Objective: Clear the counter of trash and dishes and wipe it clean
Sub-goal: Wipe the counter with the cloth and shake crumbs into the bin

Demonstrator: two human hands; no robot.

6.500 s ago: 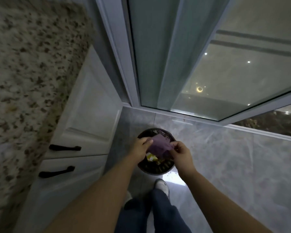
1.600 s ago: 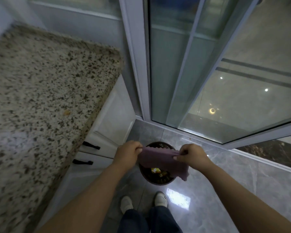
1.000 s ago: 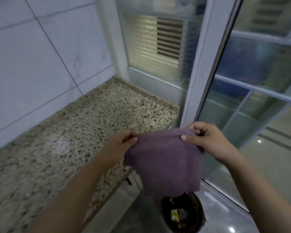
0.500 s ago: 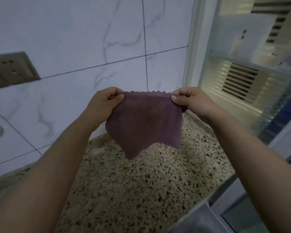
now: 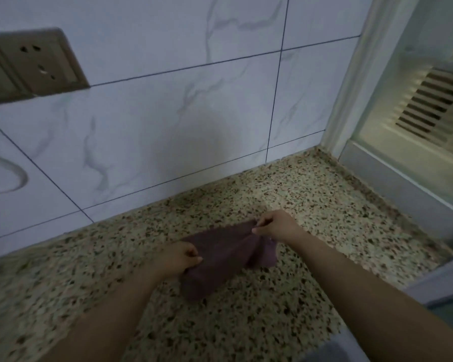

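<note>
Two hands pinch the purple cloth (image 5: 220, 259) on the table (image 5: 311, 205): left hand (image 5: 179, 258) near, right hand (image 5: 276, 226) farther right.

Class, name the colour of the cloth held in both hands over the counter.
Dull purple cloth, seen best in the head view.

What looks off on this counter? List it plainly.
Nothing stands out. The purple cloth is bunched, not flat, on the speckled counter, with the left hand and right hand each pinching an end. No spills or damage show.
</note>
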